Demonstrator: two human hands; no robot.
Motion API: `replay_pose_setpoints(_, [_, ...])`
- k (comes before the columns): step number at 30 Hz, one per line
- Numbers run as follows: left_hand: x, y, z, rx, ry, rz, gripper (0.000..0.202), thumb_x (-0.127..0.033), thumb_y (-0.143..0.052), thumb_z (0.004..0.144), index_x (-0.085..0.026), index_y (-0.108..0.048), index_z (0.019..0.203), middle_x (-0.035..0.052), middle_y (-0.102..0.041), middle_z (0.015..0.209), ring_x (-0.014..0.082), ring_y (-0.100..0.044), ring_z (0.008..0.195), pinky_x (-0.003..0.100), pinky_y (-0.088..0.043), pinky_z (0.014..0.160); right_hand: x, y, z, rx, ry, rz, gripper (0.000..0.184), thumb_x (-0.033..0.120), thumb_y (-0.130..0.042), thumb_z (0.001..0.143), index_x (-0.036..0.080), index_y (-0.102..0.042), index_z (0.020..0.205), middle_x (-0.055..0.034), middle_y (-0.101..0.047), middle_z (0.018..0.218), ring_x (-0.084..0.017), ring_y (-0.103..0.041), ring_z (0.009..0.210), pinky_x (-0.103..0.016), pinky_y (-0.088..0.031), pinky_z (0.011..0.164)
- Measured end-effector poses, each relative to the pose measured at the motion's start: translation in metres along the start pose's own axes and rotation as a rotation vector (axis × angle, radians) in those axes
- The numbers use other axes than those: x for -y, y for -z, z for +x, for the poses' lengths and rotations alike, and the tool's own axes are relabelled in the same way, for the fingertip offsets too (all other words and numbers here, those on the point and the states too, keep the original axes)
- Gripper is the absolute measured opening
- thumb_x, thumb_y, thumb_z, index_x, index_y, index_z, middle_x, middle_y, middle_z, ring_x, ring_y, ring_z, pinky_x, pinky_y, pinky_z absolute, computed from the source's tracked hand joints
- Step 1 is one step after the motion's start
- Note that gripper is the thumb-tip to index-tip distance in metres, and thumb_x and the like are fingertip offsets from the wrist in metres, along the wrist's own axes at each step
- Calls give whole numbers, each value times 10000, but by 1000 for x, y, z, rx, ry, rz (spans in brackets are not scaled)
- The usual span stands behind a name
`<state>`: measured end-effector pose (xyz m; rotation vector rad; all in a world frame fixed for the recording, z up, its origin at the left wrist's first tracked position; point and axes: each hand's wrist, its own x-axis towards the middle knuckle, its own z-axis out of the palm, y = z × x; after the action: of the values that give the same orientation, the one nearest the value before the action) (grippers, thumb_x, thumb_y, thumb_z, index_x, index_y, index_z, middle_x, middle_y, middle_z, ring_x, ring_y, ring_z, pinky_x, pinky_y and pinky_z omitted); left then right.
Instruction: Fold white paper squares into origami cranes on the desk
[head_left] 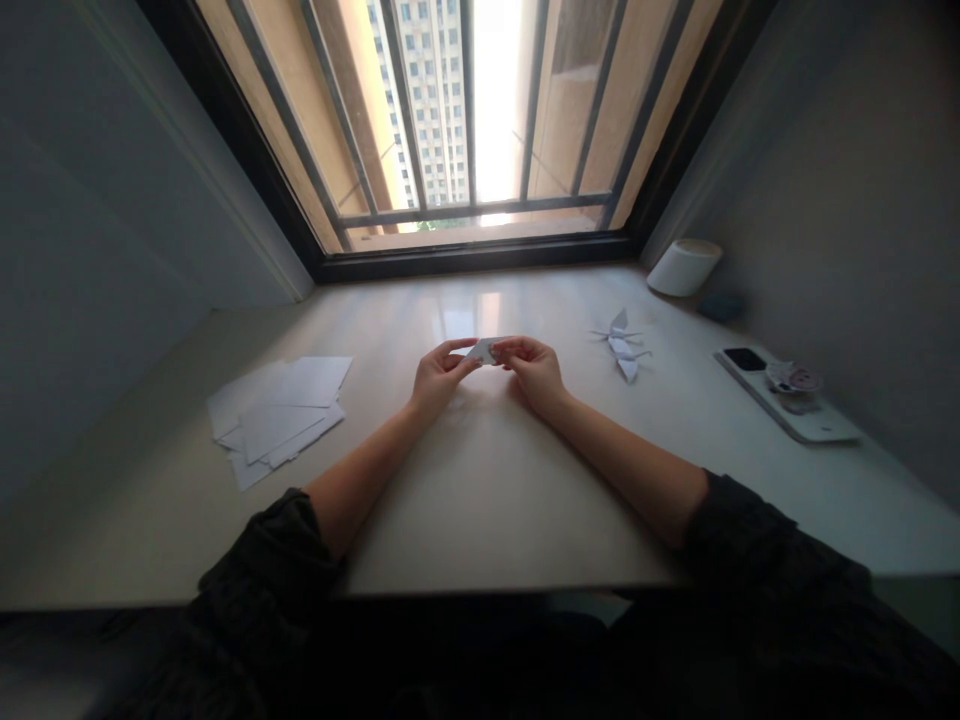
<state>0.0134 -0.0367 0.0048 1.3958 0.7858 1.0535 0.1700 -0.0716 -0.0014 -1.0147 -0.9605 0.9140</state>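
A small piece of folded white paper [482, 351] is held between my two hands, just above the white tabletop. My left hand [442, 373] pinches its left side between thumb and fingers. On the opposite side, my right hand [534, 366] grips the paper, with its fingertips covering part of it. How the paper is folded is too small to make out. To the right of my hands lie two folded paper cranes [622, 345], one behind the other. Loose white paper sheets [289, 410] overlap in a pile on the left.
A phone [780, 395] with a round grip on its back lies at the right. Behind it, a white cylindrical object [684, 267] and a small dark item [721, 305] are by the wall. A barred window [472, 265] borders the tabletop's far side.
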Motion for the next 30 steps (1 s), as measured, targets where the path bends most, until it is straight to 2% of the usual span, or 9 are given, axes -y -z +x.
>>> replay_pose_setpoints(6, [1,1,0,-20,-9,21,517,-375,-767,685,-155,-646,1137,68,-741,809,195,-691,797,279,-500,725,-1,2,1,29,-27,-9,272,401,-766,621,204,-627,746,-7,-700,686,-151,-639,636,-289,-478,624])
replay_pose_setpoints(12, [2,1,-2,-36,-33,61,521,-401,-757,694,-154,-641,1139,73,-740,811,194,-690,779,269,-492,687,-1,1,-1,58,-44,22,455,411,-839,536,222,-527,809,37,-664,618,-150,-637,609,-270,-487,606])
replay_pose_setpoints(18, [1,0,0,-32,-21,18,536,-397,-772,674,-148,-642,1130,84,-744,831,213,-698,828,299,-493,753,-3,-1,2,14,-71,119,506,386,-862,492,225,-460,755,49,-654,595,-145,-643,594,-269,-482,618])
replay_pose_setpoints(26, [0,1,3,-21,30,11,567,-422,-758,681,-162,-629,1168,95,-748,866,241,-703,860,297,-458,730,-4,0,3,-16,-85,142,559,464,-831,527,240,-388,785,40,-675,620,-169,-670,626,-273,-462,616])
replay_pose_setpoints(30, [1,2,3,-5,35,22,530,-433,-754,685,-157,-658,1127,104,-746,891,247,-700,874,304,-459,740,-7,-1,4,-34,-69,125,604,509,-814,524,250,-352,815,52,-662,606,-179,-672,629,-287,-466,632])
